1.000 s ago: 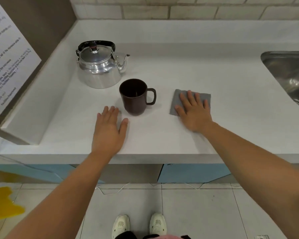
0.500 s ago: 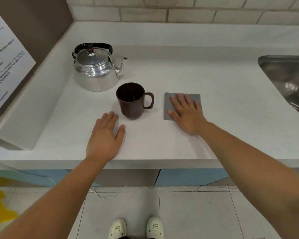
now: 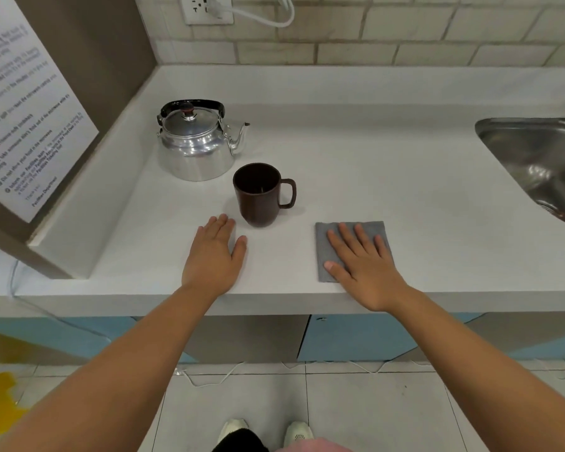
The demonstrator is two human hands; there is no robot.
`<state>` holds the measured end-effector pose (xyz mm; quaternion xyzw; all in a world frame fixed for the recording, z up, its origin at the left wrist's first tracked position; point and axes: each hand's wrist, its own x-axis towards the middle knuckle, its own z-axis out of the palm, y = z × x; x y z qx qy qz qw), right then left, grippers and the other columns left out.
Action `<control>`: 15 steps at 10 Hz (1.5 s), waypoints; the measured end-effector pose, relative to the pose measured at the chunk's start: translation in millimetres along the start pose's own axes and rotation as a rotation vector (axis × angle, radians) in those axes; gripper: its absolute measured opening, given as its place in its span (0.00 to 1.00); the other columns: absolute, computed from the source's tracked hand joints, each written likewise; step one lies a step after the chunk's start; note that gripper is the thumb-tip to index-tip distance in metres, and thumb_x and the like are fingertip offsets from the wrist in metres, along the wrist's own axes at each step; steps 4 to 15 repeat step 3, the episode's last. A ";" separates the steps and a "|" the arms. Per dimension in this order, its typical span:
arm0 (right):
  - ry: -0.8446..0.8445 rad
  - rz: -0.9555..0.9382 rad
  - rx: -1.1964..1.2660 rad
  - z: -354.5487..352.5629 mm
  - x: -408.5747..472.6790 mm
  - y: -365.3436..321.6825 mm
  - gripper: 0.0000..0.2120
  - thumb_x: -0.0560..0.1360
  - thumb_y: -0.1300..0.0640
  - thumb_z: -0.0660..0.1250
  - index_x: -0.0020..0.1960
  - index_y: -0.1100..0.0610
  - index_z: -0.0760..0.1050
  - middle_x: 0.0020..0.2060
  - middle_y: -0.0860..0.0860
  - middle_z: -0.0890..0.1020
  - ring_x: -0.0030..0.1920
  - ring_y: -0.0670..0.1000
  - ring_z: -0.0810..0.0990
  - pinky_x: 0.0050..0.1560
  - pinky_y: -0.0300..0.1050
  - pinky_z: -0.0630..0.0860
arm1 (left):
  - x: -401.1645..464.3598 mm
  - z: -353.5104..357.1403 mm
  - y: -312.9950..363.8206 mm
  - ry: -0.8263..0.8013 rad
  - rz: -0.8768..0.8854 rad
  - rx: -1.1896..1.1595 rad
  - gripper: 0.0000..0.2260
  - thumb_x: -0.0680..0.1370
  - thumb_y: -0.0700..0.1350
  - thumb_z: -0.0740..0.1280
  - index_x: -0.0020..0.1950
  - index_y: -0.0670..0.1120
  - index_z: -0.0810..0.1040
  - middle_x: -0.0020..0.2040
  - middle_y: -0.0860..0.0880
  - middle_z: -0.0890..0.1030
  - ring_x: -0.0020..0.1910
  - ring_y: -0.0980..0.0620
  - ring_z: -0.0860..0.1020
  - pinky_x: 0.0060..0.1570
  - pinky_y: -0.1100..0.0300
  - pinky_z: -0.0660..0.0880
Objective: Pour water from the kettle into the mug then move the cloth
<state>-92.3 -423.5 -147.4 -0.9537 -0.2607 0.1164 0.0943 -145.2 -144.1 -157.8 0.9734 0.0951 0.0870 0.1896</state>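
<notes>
A shiny metal kettle (image 3: pixel 196 148) with a black handle stands at the back left of the white counter (image 3: pixel 405 190), spout pointing right. Just in front of it sits a dark brown mug (image 3: pixel 258 197), handle to the right. My left hand (image 3: pixel 214 256) lies flat on the counter beside the mug's base, holding nothing. A grey folded cloth (image 3: pixel 323 243) lies close to the counter's front edge, right of the mug. My right hand (image 3: pixel 362 265) presses flat on the cloth with fingers spread, covering most of it.
A steel sink (image 3: pixel 542 158) is set into the counter at the right. A printed notice (image 3: pixel 23 109) hangs on the left side panel. A wall outlet (image 3: pixel 206 8) with a white cable is above the kettle. Blue cabinet doors and tiled floor lie below.
My right hand has slid the cloth from beside the mug's handle toward the counter's front edge. My left hand, the mug and the kettle stay put; the camera has tilted up.
</notes>
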 end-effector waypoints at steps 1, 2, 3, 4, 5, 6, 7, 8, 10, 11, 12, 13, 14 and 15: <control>-0.031 -0.009 0.022 -18.1 0.3 -2.3 0.32 0.78 0.37 0.49 0.78 0.45 0.46 0.79 0.48 0.49 0.78 0.53 0.44 0.76 0.55 0.44 | 7.1 -11.7 -2.3 -0.088 0.004 0.055 0.24 0.83 0.54 0.57 0.75 0.44 0.64 0.76 0.45 0.64 0.74 0.45 0.62 0.72 0.53 0.58; -0.161 0.028 -0.018 -55.2 13.5 -9.5 0.32 0.74 0.36 0.58 0.75 0.46 0.58 0.74 0.49 0.63 0.72 0.55 0.61 0.69 0.53 0.63 | 33.0 -44.6 -7.4 -0.341 0.020 0.140 0.26 0.81 0.59 0.59 0.74 0.46 0.65 0.74 0.47 0.67 0.70 0.46 0.66 0.66 0.54 0.64; -0.282 0.061 -0.012 -104.5 31.0 -19.0 0.27 0.74 0.39 0.61 0.69 0.52 0.69 0.67 0.50 0.74 0.64 0.52 0.72 0.64 0.48 0.68 | 64.1 -90.8 -6.0 -0.602 0.018 0.178 0.28 0.80 0.62 0.60 0.74 0.46 0.66 0.73 0.47 0.69 0.71 0.47 0.66 0.67 0.56 0.62; -0.282 0.061 -0.012 -104.5 31.0 -19.0 0.27 0.74 0.39 0.61 0.69 0.52 0.69 0.67 0.50 0.74 0.64 0.52 0.72 0.64 0.48 0.68 | 64.1 -90.8 -6.0 -0.602 0.018 0.178 0.28 0.80 0.62 0.60 0.74 0.46 0.66 0.73 0.47 0.69 0.71 0.47 0.66 0.67 0.56 0.62; -0.282 0.061 -0.012 -104.5 31.0 -19.0 0.27 0.74 0.39 0.61 0.69 0.52 0.69 0.67 0.50 0.74 0.64 0.52 0.72 0.64 0.48 0.68 | 64.1 -90.8 -6.0 -0.602 0.018 0.178 0.28 0.80 0.62 0.60 0.74 0.46 0.66 0.73 0.47 0.69 0.71 0.47 0.66 0.67 0.56 0.62; -0.282 0.061 -0.012 -104.5 31.0 -19.0 0.27 0.74 0.39 0.61 0.69 0.52 0.69 0.67 0.50 0.74 0.64 0.52 0.72 0.64 0.48 0.68 | 64.1 -90.8 -6.0 -0.602 0.018 0.178 0.28 0.80 0.62 0.60 0.74 0.46 0.66 0.73 0.47 0.69 0.71 0.47 0.66 0.67 0.56 0.62; -0.282 0.061 -0.012 -104.5 31.0 -19.0 0.27 0.74 0.39 0.61 0.69 0.52 0.69 0.67 0.50 0.74 0.64 0.52 0.72 0.64 0.48 0.68 | 64.1 -90.8 -6.0 -0.602 0.018 0.178 0.28 0.80 0.62 0.60 0.74 0.46 0.66 0.73 0.47 0.69 0.71 0.47 0.66 0.67 0.56 0.62; -0.282 0.061 -0.012 -104.5 31.0 -19.0 0.27 0.74 0.39 0.61 0.69 0.52 0.69 0.67 0.50 0.74 0.64 0.52 0.72 0.64 0.48 0.68 | 64.1 -90.8 -6.0 -0.602 0.018 0.178 0.28 0.80 0.62 0.60 0.74 0.46 0.66 0.73 0.47 0.69 0.71 0.47 0.66 0.67 0.56 0.62; -0.282 0.061 -0.012 -104.5 31.0 -19.0 0.27 0.74 0.39 0.61 0.69 0.52 0.69 0.67 0.50 0.74 0.64 0.52 0.72 0.64 0.48 0.68 | 64.1 -90.8 -6.0 -0.602 0.018 0.178 0.28 0.80 0.62 0.60 0.74 0.46 0.66 0.73 0.47 0.69 0.71 0.47 0.66 0.67 0.56 0.62; -0.282 0.061 -0.012 -104.5 31.0 -19.0 0.27 0.74 0.39 0.61 0.69 0.52 0.69 0.67 0.50 0.74 0.64 0.52 0.72 0.64 0.48 0.68 | 64.1 -90.8 -6.0 -0.602 0.018 0.178 0.28 0.80 0.62 0.60 0.74 0.46 0.66 0.73 0.47 0.69 0.71 0.47 0.66 0.67 0.56 0.62; -0.282 0.061 -0.012 -104.5 31.0 -19.0 0.27 0.74 0.39 0.61 0.69 0.52 0.69 0.67 0.50 0.74 0.64 0.52 0.72 0.64 0.48 0.68 | 64.1 -90.8 -6.0 -0.602 0.018 0.178 0.28 0.80 0.62 0.60 0.74 0.46 0.66 0.73 0.47 0.69 0.71 0.47 0.66 0.67 0.56 0.62; -0.282 0.061 -0.012 -104.5 31.0 -19.0 0.27 0.74 0.39 0.61 0.69 0.52 0.69 0.67 0.50 0.74 0.64 0.52 0.72 0.64 0.48 0.68 | 64.1 -90.8 -6.0 -0.602 0.018 0.178 0.28 0.80 0.62 0.60 0.74 0.46 0.66 0.73 0.47 0.69 0.71 0.47 0.66 0.67 0.56 0.62; -0.282 0.061 -0.012 -104.5 31.0 -19.0 0.27 0.74 0.39 0.61 0.69 0.52 0.69 0.67 0.50 0.74 0.64 0.52 0.72 0.64 0.48 0.68 | 64.1 -90.8 -6.0 -0.602 0.018 0.178 0.28 0.80 0.62 0.60 0.74 0.46 0.66 0.73 0.47 0.69 0.71 0.47 0.66 0.67 0.56 0.62; -0.282 0.061 -0.012 -104.5 31.0 -19.0 0.27 0.74 0.39 0.61 0.69 0.52 0.69 0.67 0.50 0.74 0.64 0.52 0.72 0.64 0.48 0.68 | 64.1 -90.8 -6.0 -0.602 0.018 0.178 0.28 0.80 0.62 0.60 0.74 0.46 0.66 0.73 0.47 0.69 0.71 0.47 0.66 0.67 0.56 0.62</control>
